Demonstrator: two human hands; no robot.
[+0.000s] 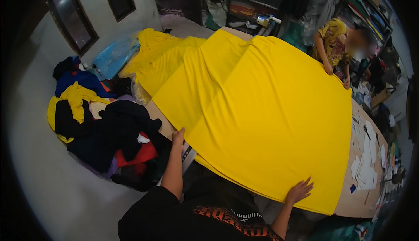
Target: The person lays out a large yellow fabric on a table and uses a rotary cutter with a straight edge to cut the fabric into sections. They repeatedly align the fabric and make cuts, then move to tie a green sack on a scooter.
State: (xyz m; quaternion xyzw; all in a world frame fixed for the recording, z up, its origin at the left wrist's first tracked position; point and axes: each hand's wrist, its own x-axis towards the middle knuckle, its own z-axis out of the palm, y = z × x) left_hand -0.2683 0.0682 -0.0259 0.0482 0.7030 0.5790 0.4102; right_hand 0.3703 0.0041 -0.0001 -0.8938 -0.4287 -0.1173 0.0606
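A large sheet of bright yellow fabric covers most of the long table, with soft folds running across its left half. My left hand is at the near left edge of the cloth, closed on it, the fingertips partly hidden. Palm down, my right hand rests on the fabric close to its near right edge, fingers spread. Across the table a co-worker in a patterned yellow top has both hands on the far edge of the same cloth.
Paper pattern pieces and scissors lie on the table's bare right end. To the left is a heap of dark and coloured clothes, with a blue plastic bundle behind it. Shelves of folded fabric stand at the back.
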